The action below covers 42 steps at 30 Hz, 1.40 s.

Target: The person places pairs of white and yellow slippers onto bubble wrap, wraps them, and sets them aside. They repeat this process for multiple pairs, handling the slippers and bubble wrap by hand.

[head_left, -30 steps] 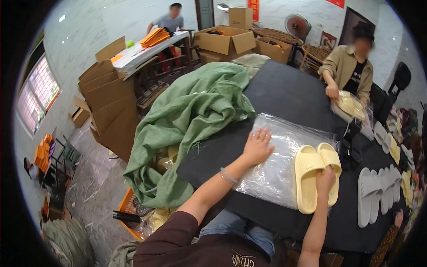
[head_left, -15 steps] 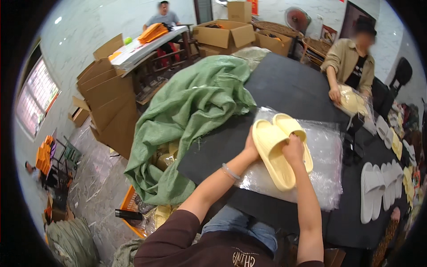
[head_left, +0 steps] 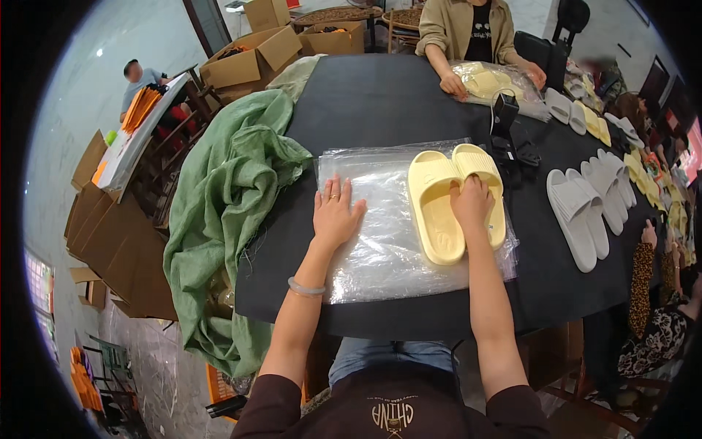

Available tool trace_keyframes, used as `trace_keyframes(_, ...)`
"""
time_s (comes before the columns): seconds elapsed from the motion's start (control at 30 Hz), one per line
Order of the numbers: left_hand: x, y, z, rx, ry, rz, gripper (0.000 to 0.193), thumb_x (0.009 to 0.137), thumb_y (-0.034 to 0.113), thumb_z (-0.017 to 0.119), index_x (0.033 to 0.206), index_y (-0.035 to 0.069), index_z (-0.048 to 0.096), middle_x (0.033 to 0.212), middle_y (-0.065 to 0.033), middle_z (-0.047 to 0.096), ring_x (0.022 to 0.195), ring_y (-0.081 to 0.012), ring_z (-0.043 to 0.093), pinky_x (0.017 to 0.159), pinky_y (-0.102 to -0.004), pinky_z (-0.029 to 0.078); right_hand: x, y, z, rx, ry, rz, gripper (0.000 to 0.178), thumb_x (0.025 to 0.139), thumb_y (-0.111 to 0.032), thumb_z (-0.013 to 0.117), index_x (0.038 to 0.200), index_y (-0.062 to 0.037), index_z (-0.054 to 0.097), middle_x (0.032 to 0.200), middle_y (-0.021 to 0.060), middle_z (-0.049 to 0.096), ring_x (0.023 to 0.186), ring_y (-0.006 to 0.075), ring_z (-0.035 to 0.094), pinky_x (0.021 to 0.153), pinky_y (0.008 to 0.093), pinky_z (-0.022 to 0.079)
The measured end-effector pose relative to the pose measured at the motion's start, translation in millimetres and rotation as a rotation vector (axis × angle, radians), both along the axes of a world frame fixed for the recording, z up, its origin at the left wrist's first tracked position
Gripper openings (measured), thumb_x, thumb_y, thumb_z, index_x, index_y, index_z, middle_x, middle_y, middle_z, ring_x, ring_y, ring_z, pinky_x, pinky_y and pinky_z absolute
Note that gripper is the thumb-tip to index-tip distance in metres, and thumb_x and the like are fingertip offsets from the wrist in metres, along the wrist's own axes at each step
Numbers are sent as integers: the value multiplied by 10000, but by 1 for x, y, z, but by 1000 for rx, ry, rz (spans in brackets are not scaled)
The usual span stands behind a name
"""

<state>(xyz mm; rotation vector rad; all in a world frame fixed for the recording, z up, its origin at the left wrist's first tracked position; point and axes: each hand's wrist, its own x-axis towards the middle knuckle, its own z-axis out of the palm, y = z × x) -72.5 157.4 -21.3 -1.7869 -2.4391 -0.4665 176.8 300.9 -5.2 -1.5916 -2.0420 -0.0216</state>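
A pair of pale yellow slide sandals (head_left: 437, 219) lies side by side over the right part of a stack of clear plastic bags (head_left: 373, 256). My right hand (head_left: 472, 201) grips the pair where the two straps meet, its fingertips partly hidden inside. Flat on the left part of the bags rests my left hand (head_left: 337, 214), fingers spread, holding nothing. The bags lie on the black table top (head_left: 365, 95) right in front of me.
A crumpled green woven sack (head_left: 227, 197) covers the table's left edge. Grey slides (head_left: 574, 212) stand in a row at the right, behind them a black stand (head_left: 504, 121). Across the table, a person's hands hold bagged yellow slides (head_left: 486, 82). Open cartons (head_left: 252, 62) sit farther back.
My left hand has let go of the slides and come down flat on the bags. My right hand still holds the pair, now lower at the bags' right side. The view has turned right.
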Motion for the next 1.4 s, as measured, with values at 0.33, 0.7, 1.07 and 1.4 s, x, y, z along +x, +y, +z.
trace_keyframes(0.33,-12,-5,0,59,-69,-58,612,920,429,436,1381,32,365,1476,-148,282,1380,-274,237,1101,-479,194,2,1,-1,5,-16,23,337,839,-297,567,992,3,590,1056,135,591,1040,307,519,894,473,369)
trace_keyframes(0.7,-11,-9,0,6,-12,-4,611,927,474,371,1396,82,361,1489,-82,278,1383,-236,236,1097,-486,199,22,-10,16,-105,-94,18,295,830,-262,595,969,-1,602,1036,129,607,1032,299,534,890,458,384)
trace_keyframes(1.07,-9,-7,3,34,-22,-10,606,913,469,419,1382,86,386,1474,-85,311,1366,-260,270,1084,-501,217,21,-12,25,8,-31,-42,273,778,-278,646,849,-14,652,925,120,649,938,294,582,843,450,410)
trace_keyframes(1.4,-26,-10,0,-105,77,-78,667,865,409,479,1438,128,286,1514,-51,231,1394,-252,213,1074,-518,235,-56,-107,18,-54,158,500,256,721,-173,647,888,14,595,974,135,585,984,294,527,875,409,403)
